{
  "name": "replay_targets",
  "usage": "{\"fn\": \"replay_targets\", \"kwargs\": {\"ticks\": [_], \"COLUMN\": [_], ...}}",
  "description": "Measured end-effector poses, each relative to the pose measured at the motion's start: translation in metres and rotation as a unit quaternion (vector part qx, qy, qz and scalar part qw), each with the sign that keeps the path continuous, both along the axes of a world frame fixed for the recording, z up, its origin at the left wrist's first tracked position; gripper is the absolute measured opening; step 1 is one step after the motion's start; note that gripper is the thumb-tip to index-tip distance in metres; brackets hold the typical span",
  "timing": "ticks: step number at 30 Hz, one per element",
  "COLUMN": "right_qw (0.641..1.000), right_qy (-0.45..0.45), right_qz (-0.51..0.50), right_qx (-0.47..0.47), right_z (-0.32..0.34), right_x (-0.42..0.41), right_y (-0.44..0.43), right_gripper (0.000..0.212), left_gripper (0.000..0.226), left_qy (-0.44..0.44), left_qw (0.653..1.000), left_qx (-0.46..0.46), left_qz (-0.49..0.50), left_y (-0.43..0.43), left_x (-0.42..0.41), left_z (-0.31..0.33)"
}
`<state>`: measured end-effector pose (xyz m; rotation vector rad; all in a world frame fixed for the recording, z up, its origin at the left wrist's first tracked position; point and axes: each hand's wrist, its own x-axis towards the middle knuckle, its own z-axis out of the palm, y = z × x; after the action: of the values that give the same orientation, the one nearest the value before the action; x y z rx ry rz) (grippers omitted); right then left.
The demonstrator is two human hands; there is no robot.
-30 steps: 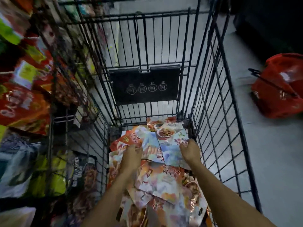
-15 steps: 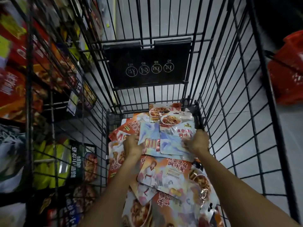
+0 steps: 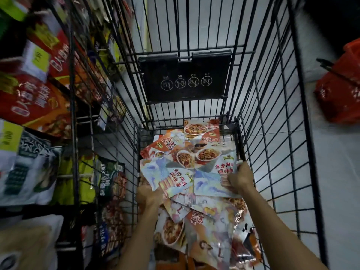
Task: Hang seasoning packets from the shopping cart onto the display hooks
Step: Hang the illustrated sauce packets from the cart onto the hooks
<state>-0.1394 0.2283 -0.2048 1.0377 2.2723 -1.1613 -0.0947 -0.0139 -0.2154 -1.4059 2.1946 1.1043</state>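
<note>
Head view: left hand (image 3: 149, 195) and right hand (image 3: 240, 179) grip seasoning packets (image 3: 211, 185).

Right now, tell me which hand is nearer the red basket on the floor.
Right. The right hand grips packets by the cart wall that faces the red basket; the left hand grips packets by the opposite wall, farther off.

Store aisle in dim light. Pale grey tiled floor (image 3: 331, 172) from 12 to 4 o'clock; stocked shelving (image 3: 39, 106) holding red, green and white packages from 7 to 11 o'clock; red plastic basket (image 3: 339, 94) on the floor at 3 o'clock.
</note>
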Motion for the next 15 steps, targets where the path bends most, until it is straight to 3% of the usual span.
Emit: {"fn": "replay_targets", "kwargs": {"ticks": [2,4,6,9,12,15], "right_qw": [1.000,0.999,0.998,0.995,0.989,0.980], "right_qy": [-0.020,-0.029,-0.044,-0.052,-0.062,-0.082], "right_qz": [0.005,-0.008,-0.039,-0.061,-0.095,-0.125], "right_qx": [0.006,0.010,-0.019,-0.056,-0.096,-0.133], "right_z": [0.010,0.015,0.018,0.019,0.014,0.009], "right_x": [0.021,0.040,0.051,0.054,0.049,0.045], "right_y": [0.003,0.005,0.006,0.007,0.011,0.015], "right_gripper": [0.021,0.012,0.017,0.020,0.028,0.025], "left_gripper": [0.029,0.038,0.042,0.044,0.060,0.082], "left_qy": [-0.038,-0.101,-0.135,-0.084,-0.044,-0.047], "left_qw": [0.999,0.987,0.950,0.914,0.879,0.883], "left_qx": [0.031,0.017,-0.107,-0.240,-0.179,-0.080], "left_qz": [-0.022,-0.125,-0.260,-0.316,-0.439,-0.460], "left_y": [0.007,0.010,0.007,0.002,0.003,0.000], "left_x": [0.021,0.037,0.036,-0.002,-0.037,-0.050], "left_z": [0.014,0.031,0.043,0.047,0.021,-0.002]}}
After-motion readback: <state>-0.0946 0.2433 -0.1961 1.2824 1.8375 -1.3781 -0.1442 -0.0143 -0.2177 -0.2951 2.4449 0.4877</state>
